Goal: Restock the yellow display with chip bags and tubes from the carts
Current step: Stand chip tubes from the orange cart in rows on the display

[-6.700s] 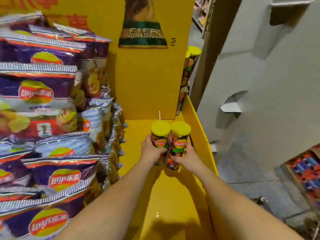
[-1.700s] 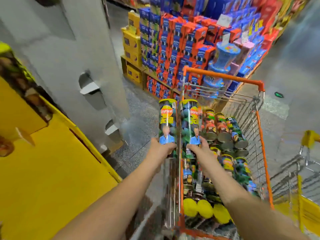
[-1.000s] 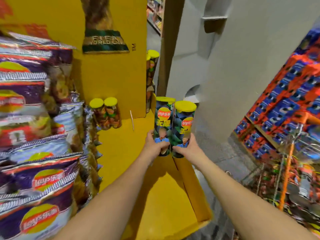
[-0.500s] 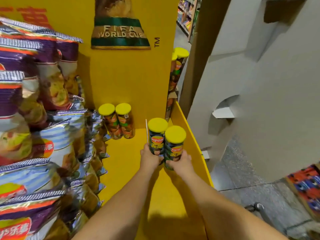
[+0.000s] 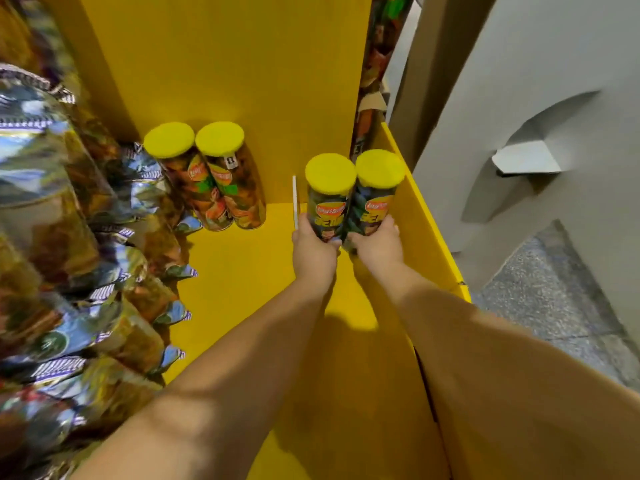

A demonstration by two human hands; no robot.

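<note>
Yellow display (image 5: 242,64) walls rise ahead of your hands, its side wall just right of your right hand (image 5: 375,242). Chip bags (image 5: 69,254) crowd well to the left of your left hand (image 5: 313,251). Two tubes (image 5: 221,181) stand at the back wall, left of that hand. You grip one upright tube (image 5: 329,199) in your left hand and its touching neighbour (image 5: 375,197) in your right.

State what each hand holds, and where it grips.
Left hand grips the left tube round its lower body; right hand likewise grips the right tube.
</note>
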